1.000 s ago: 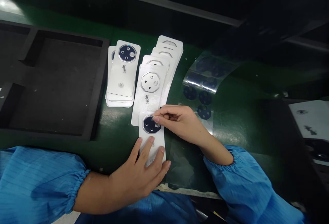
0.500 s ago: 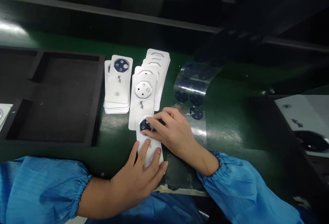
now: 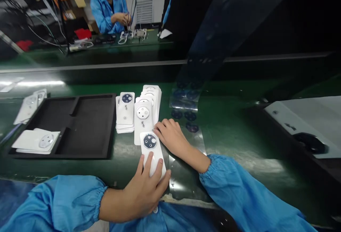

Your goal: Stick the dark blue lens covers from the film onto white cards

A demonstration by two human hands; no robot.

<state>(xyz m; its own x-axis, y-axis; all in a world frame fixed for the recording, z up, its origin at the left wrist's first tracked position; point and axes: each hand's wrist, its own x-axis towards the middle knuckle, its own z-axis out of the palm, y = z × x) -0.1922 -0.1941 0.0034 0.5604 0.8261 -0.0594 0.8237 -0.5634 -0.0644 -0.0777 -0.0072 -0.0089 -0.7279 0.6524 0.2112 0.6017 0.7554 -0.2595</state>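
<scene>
A white phone back cover point(image 3: 151, 151) with a dark octagonal lens piece lies on the green belt in front of me. My left hand point(image 3: 145, 189) lies flat on its near end, fingers spread. My right hand point(image 3: 172, 136) rests beside the cover's top right edge with fingers curled, touching the fanned row of white covers point(image 3: 149, 100). A cover without the dark lens point(image 3: 143, 122) lies just beyond. A stack of finished covers point(image 3: 125, 113) sits left of that. A clear film sheet with dark lens stickers point(image 3: 186, 109) lies to the right.
A black foam tray point(image 3: 87, 125) on the left holds white covers point(image 3: 37, 141) in its near corner. More covers point(image 3: 29, 106) lie behind it. A white panel on a dark tray point(image 3: 306, 118) sits at the right. Across the belt, another person in blue point(image 3: 110, 8) works at a bench.
My view has tilted up, showing the far bench and a co-worker. My right hand has moved off the dark lens piece to the cover's right edge. The left hand keeps pressing the cover.
</scene>
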